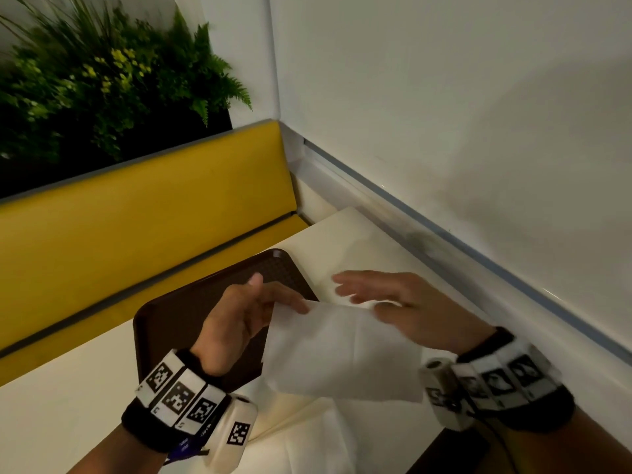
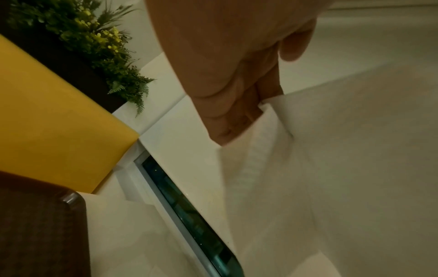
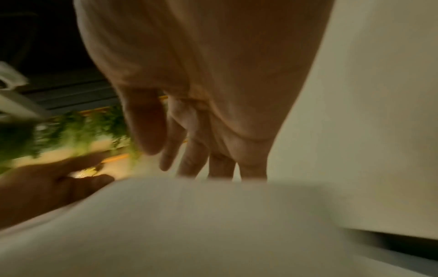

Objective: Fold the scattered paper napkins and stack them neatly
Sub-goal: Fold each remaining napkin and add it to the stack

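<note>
A white paper napkin (image 1: 342,354) hangs unfolded in the air over the cream table (image 1: 68,422), with a crease down its middle. My left hand (image 1: 284,299) pinches its top left corner between the fingers, with the thumb raised clear. The left wrist view shows that corner of the napkin (image 2: 331,168) tucked at the left hand's (image 2: 234,97) fingertips. My right hand (image 1: 369,292) is blurred, its fingers straight, at the napkin's top right edge. In the right wrist view the right hand's (image 3: 201,150) fingers go behind the napkin's (image 3: 189,215) upper edge and the thumb stays free.
A dark brown tray (image 1: 171,323) lies on the table under my left hand. Another white napkin (image 1: 318,439) lies flat near the table's front edge. A yellow bench back (image 1: 154,206) and a plant (image 1: 102,80) are beyond; a white wall (image 1: 444,131) runs along the right.
</note>
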Demonstrator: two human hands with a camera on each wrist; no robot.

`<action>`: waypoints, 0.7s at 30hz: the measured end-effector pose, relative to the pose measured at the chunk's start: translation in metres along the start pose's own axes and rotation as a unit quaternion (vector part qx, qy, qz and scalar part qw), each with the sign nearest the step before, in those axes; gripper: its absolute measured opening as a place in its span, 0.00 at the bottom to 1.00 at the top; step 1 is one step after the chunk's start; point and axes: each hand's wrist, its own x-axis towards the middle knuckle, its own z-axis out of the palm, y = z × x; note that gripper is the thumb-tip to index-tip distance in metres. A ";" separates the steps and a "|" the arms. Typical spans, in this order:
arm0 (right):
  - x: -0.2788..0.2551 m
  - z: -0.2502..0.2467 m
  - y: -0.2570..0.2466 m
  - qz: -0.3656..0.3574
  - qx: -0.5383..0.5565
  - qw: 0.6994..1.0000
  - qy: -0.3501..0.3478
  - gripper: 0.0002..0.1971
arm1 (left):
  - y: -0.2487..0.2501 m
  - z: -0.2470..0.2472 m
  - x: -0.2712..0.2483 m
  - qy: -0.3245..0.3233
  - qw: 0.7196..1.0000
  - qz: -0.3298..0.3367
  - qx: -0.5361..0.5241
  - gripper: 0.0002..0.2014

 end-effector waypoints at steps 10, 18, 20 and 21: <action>-0.012 0.019 0.024 0.064 -0.035 0.995 0.069 0.07 | -0.019 -0.013 -0.022 0.199 0.932 0.027 0.300 0.07; -0.026 0.092 0.086 0.151 -0.004 0.987 0.046 0.04 | -0.093 -0.015 -0.099 0.191 0.915 -0.100 0.342 0.10; -0.029 0.121 0.104 0.172 -0.008 0.985 0.019 0.05 | -0.123 -0.013 -0.125 0.199 0.900 -0.155 0.356 0.12; -0.029 0.134 0.113 0.182 -0.011 0.983 0.005 0.06 | -0.136 -0.011 -0.136 0.198 0.892 -0.180 0.363 0.13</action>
